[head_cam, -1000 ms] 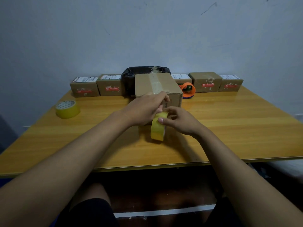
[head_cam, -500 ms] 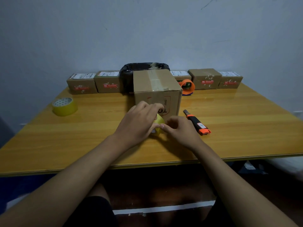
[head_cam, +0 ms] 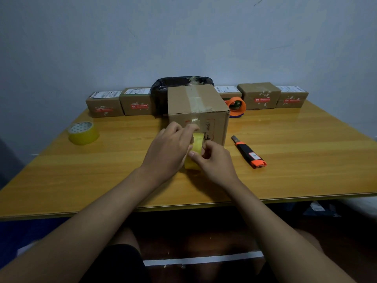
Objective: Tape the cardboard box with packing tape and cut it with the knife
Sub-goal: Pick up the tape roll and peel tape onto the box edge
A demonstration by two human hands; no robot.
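A brown cardboard box (head_cam: 196,111) stands in the middle of the wooden table (head_cam: 295,164), with a strip of clear tape along its top seam. Just in front of it both hands hold a yellow roll of packing tape (head_cam: 197,142) upright. My left hand (head_cam: 170,149) wraps the roll from the left, fingertips at its top edge. My right hand (head_cam: 212,162) grips it from the right, thumb on the tape face. An orange-and-black utility knife (head_cam: 249,152) lies on the table to the right of the box, untouched.
A second yellow tape roll (head_cam: 83,132) lies flat at the left. Along the back wall stand several small labelled boxes (head_cam: 135,102), a black-lined bin (head_cam: 162,92) behind the box, and an orange tape dispenser (head_cam: 236,106). The near table edge runs below my forearms.
The hands and roll dropped from the box's front face toward the table, then rose a little. The knife, hidden a second ago, now shows to the right.
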